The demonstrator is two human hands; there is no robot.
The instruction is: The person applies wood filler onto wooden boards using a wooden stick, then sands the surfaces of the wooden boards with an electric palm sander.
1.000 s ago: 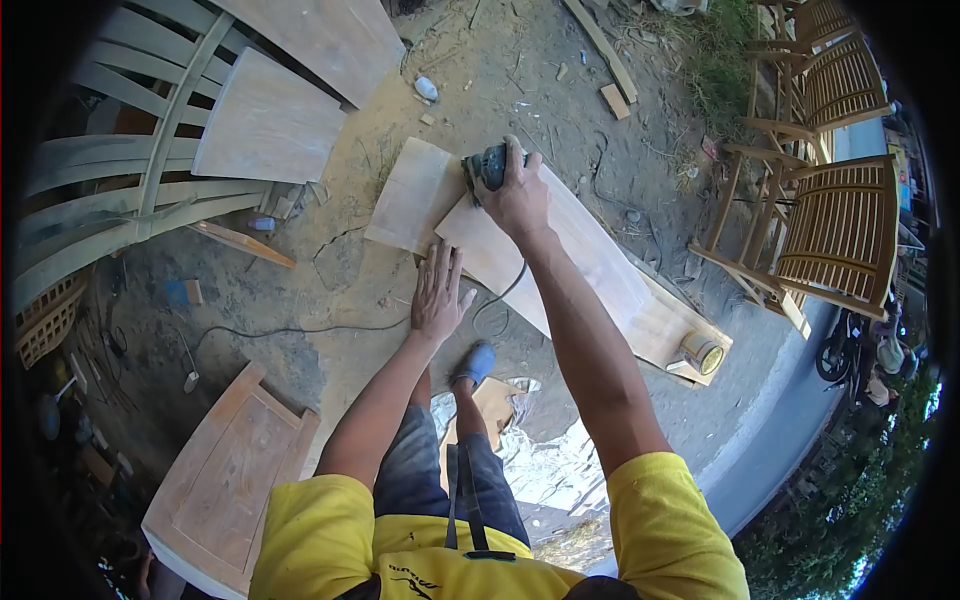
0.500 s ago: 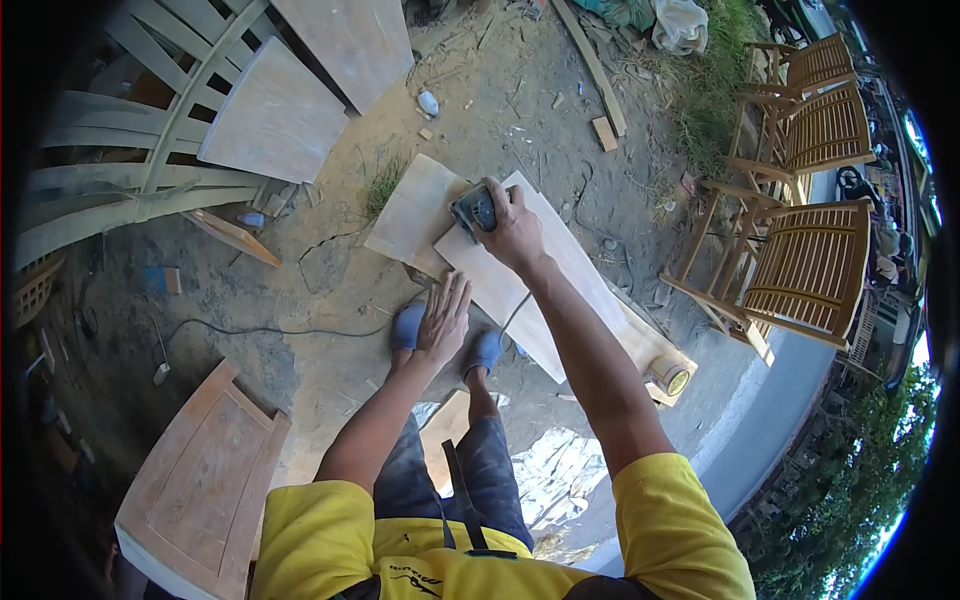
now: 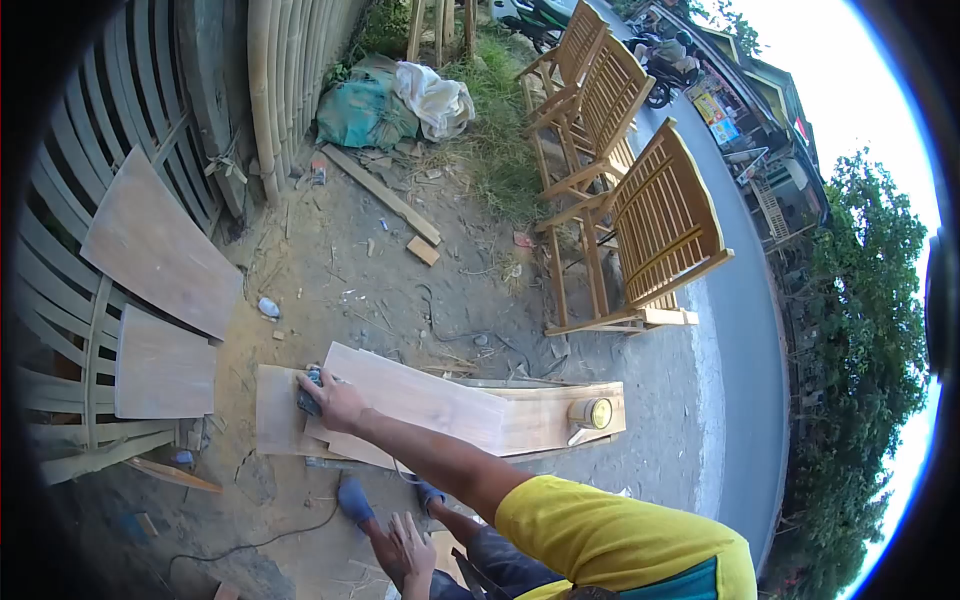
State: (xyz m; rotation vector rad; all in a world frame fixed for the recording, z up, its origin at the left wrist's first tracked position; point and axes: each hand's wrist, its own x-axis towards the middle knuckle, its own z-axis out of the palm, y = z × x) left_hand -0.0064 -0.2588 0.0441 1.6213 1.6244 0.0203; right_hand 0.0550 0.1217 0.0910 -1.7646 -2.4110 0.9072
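My right hand (image 3: 343,404) is wrapped around a small dark electric sander (image 3: 309,401), which sits at the left end of a pale wooden board (image 3: 425,398). Under that end lies another flat wooden panel (image 3: 277,408). A cord shows below my right forearm. My left hand (image 3: 411,546) is held over my legs, fingers stretched out, touching no board and holding nothing. On the right end of the wood stands a can (image 3: 592,412) with a yellow top.
Two wooden panels (image 3: 165,362) lean on the slatted fence (image 3: 75,300) at left. Several slatted wooden chairs (image 3: 665,225) stand at right beside the road (image 3: 740,330). A plank (image 3: 385,195), a small block (image 3: 423,250) and sacks (image 3: 370,110) lie on the ground. A cable (image 3: 250,547) trails near my feet.
My view has swung right and up, so the boards appear lower and turned. The sander remains in my right hand. My left hand is now farther from the boards.
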